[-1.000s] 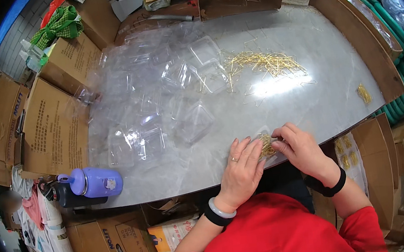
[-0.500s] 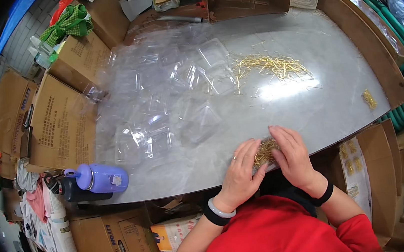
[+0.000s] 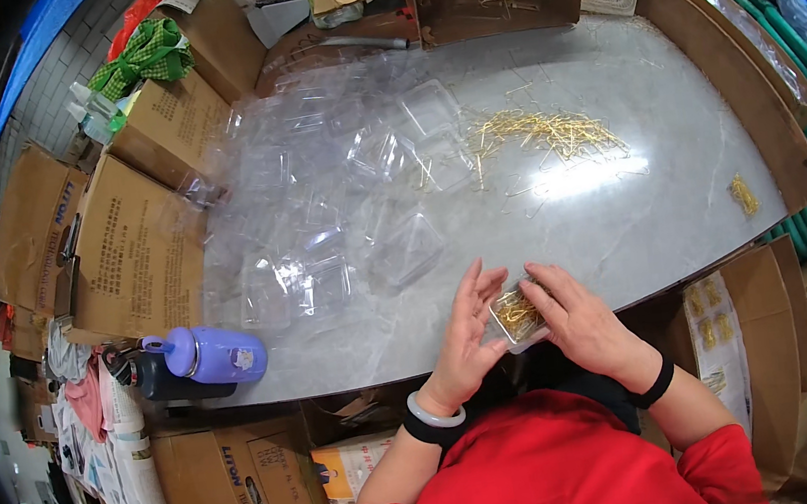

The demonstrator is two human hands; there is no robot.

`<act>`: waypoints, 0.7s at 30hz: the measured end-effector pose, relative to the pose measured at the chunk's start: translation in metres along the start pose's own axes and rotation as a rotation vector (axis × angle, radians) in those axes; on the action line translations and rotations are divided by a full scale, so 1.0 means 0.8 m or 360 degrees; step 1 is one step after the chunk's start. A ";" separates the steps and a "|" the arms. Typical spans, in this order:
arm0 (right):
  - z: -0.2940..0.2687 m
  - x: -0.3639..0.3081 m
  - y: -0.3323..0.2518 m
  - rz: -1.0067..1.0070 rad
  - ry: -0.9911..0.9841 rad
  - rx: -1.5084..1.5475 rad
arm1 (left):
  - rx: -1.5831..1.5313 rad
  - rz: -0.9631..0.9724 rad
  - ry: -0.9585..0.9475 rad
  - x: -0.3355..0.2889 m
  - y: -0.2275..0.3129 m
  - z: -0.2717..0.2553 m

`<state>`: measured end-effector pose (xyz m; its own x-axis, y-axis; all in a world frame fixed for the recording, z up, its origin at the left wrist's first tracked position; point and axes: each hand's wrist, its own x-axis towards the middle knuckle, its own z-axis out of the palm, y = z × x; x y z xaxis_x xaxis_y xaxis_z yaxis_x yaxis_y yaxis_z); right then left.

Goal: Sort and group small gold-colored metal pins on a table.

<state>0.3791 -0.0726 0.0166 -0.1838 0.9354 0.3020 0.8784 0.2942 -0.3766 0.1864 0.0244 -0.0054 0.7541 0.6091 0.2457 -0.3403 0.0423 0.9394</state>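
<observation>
At the table's front edge a small clear plastic box (image 3: 506, 334) holds a tangle of gold wire hooks (image 3: 515, 312). My right hand (image 3: 583, 319) grips it from the right, fingers bent over its top; the thumb is hidden. On the other side my left hand (image 3: 462, 337) is open, its fingers stretched upward and its thumb close to the box's near corner. Farther back lies a loose heap of gold wire hooks (image 3: 555, 133). Many empty clear plastic boxes (image 3: 408, 249) overlap across the left half of the table.
A purple bottle (image 3: 225, 354) and a black bottle (image 3: 172, 376) lie at the front left. Cardboard boxes (image 3: 136, 249) wall the left side. One small hook bundle (image 3: 743, 195) rests at the right edge. Below it, an open carton (image 3: 771, 328) contains several bundles. A cardboard shelf (image 3: 505, 8) stands at the back.
My left hand has opened away from the box, its fingers now pointing up. The right fingers have shifted, and more of the box and its hooks shows between my hands.
</observation>
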 end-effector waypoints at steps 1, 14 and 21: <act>0.003 -0.001 0.001 0.0045 0.0061 0.0021 | -0.0145 0.0045 0.0104 0.002 0.001 0.002; -0.038 0.000 -0.019 0.0341 0.0028 0.0160 | 0.1516 0.0405 0.0138 0.006 -0.002 0.022; -0.146 0.066 0.094 0.0563 -0.0231 -0.0167 | 0.1972 0.0374 -0.0001 0.007 0.003 0.037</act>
<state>0.4871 -0.0236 0.1063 0.0842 0.9957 0.0397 0.9377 -0.0656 -0.3412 0.2064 0.0048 0.0056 0.7475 0.5007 0.4365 0.2877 -0.8364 0.4666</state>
